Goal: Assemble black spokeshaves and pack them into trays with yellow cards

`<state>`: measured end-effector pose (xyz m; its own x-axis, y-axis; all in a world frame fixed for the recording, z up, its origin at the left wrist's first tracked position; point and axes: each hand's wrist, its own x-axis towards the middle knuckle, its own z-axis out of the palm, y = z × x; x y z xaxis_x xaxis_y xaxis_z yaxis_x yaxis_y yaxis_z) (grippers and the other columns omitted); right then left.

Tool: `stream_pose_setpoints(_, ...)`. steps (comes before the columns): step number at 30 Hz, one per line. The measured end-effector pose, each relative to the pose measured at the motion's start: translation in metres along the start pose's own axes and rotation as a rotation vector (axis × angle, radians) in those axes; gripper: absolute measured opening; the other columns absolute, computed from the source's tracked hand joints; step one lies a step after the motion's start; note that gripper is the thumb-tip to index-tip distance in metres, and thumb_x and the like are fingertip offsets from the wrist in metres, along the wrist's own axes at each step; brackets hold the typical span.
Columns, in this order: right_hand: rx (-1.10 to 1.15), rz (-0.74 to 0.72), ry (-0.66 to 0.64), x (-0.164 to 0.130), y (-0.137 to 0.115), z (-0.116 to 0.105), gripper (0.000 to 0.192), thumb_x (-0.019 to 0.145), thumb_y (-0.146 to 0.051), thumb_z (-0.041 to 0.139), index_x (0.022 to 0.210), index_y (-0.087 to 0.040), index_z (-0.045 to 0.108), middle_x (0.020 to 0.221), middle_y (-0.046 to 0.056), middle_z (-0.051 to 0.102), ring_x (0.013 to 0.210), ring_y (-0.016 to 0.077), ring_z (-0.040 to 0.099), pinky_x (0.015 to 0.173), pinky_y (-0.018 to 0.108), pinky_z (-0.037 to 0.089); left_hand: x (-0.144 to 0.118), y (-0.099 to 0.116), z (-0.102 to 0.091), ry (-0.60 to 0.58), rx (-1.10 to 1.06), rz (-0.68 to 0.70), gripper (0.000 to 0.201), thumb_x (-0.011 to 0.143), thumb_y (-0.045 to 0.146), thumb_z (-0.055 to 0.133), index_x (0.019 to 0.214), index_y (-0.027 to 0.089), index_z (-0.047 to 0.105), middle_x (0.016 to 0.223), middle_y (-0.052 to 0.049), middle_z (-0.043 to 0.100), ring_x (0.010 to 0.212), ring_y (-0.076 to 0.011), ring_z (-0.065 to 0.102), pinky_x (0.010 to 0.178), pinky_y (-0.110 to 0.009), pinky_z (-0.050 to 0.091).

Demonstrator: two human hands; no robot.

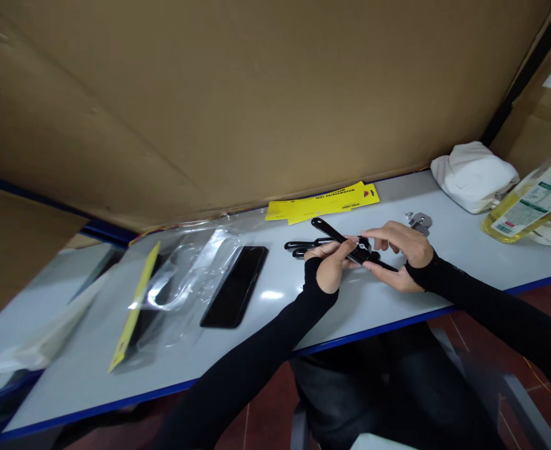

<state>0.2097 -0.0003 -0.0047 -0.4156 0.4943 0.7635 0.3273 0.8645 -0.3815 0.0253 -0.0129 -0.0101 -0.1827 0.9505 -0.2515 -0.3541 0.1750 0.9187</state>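
My left hand (330,265) is closed around a black spokeshave (329,231), with the thumb lying along its body. One handle points up and to the left, and the other slants down toward my right palm. My right hand (404,250) is at the tool's middle. Its index finger and thumb close on the body from the right, near a small silvery fitting. More black handles (298,246) lie on the table behind my left hand, which hides the rest of them. Beyond my right hand lie grey metal plates (420,222) and a small screw (408,215).
Yellow printed cards (322,203) lie against the cardboard wall (256,94). On the left are a black phone (235,287), clear plastic packaging (186,275) and a yellow-edged card (134,306). A bottle of yellow liquid (528,200) and a white cloth bundle (475,175) stand at right.
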Motion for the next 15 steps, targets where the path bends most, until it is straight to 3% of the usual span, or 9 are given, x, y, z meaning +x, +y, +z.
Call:
stream_pose_setpoints(2, 0.010, -0.027, -0.013, -0.0007, -0.0009, -0.0001, 0.012, 0.090, -0.027, 0.078, 0.096, -0.021, 0.070, 0.077, 0.002, 0.062, 0.071, 0.0183, 0.056, 0.064, 0.034, 0.050, -0.0004, 0.0003, -0.0001, -0.006, 0.003, -0.001, 0.029, 0.058, 0.032, 0.094, 0.074, 0.012, 0.081, 0.075, -0.009, 0.078, 0.065, -0.0235, 0.075, 0.057, -0.035, 0.065)
stream_pose_setpoints(4, 0.051, -0.038, -0.009, -0.0016, -0.0010, 0.0006, 0.020, 0.088, -0.024, 0.081, 0.078, -0.022, 0.063, 0.067, -0.001, 0.054, 0.066, 0.0173, 0.053, 0.062, 0.033, 0.048, -0.0004, 0.0001, -0.0003, -0.014, 0.012, -0.006, 0.028, 0.058, 0.031, 0.094, 0.074, 0.012, 0.082, 0.074, -0.008, 0.078, 0.065, -0.0227, 0.075, 0.057, -0.033, 0.064)
stream_pose_setpoints(5, 0.063, -0.029, -0.003, -0.0019, -0.0006, 0.0015, 0.020, 0.088, -0.024, 0.080, 0.078, -0.022, 0.063, 0.068, -0.001, 0.054, 0.065, 0.0166, 0.053, 0.061, 0.032, 0.047, -0.0002, -0.0002, -0.0005, -0.016, 0.016, -0.007, 0.027, 0.058, 0.031, 0.094, 0.074, 0.013, 0.082, 0.074, -0.008, 0.078, 0.066, -0.0227, 0.075, 0.056, -0.032, 0.064)
stream_pose_setpoints(7, 0.045, 0.001, 0.001, -0.0025, 0.0011, 0.0040, 0.010, 0.091, -0.025, 0.077, 0.096, -0.021, 0.070, 0.082, 0.003, 0.061, 0.071, 0.0171, 0.057, 0.064, 0.033, 0.051, 0.0004, -0.0014, -0.0010, -0.014, 0.015, 0.000, 0.028, 0.057, 0.032, 0.094, 0.073, 0.013, 0.082, 0.075, -0.008, 0.079, 0.067, -0.0236, 0.075, 0.057, -0.034, 0.065)
stream_pose_setpoints(9, -0.015, -0.004, 0.001, -0.0028, 0.0039, 0.0062, 0.026, 0.092, -0.027, 0.074, 0.117, -0.020, 0.071, 0.099, 0.008, 0.064, 0.082, 0.0202, 0.061, 0.070, 0.035, 0.054, 0.0010, -0.0030, -0.0014, -0.018, 0.006, 0.004, 0.030, 0.057, 0.034, 0.094, 0.074, 0.013, 0.082, 0.077, -0.009, 0.079, 0.068, -0.0249, 0.076, 0.060, -0.036, 0.066)
stream_pose_setpoints(10, -0.045, -0.029, 0.005, -0.0027, 0.0053, 0.0066, 0.027, 0.091, -0.026, 0.074, 0.117, -0.020, 0.071, 0.099, 0.009, 0.063, 0.085, 0.0217, 0.061, 0.071, 0.037, 0.054, 0.0012, -0.0037, -0.0015, -0.025, 0.003, 0.001, 0.031, 0.057, 0.034, 0.095, 0.075, 0.013, 0.082, 0.078, -0.009, 0.079, 0.069, -0.0252, 0.077, 0.061, -0.037, 0.066)
stream_pose_setpoints(13, -0.087, -0.112, 0.024, -0.0020, 0.0073, 0.0049, 0.013, 0.084, -0.020, 0.079, 0.092, -0.021, 0.068, 0.081, 0.004, 0.059, 0.078, 0.0217, 0.057, 0.068, 0.037, 0.051, 0.0014, -0.0047, -0.0018, -0.036, 0.007, -0.021, 0.033, 0.056, 0.034, 0.096, 0.077, 0.012, 0.082, 0.079, -0.010, 0.080, 0.068, -0.0248, 0.076, 0.059, -0.036, 0.066)
stream_pose_setpoints(15, -0.089, -0.104, 0.026, -0.0013, 0.0069, 0.0030, 0.014, 0.085, -0.017, 0.077, 0.094, -0.021, 0.068, 0.081, 0.003, 0.059, 0.076, 0.0202, 0.057, 0.066, 0.035, 0.052, 0.0017, -0.0041, -0.0022, -0.035, 0.013, -0.025, 0.033, 0.055, 0.034, 0.096, 0.075, 0.011, 0.082, 0.078, -0.010, 0.080, 0.066, -0.0248, 0.076, 0.058, -0.036, 0.066)
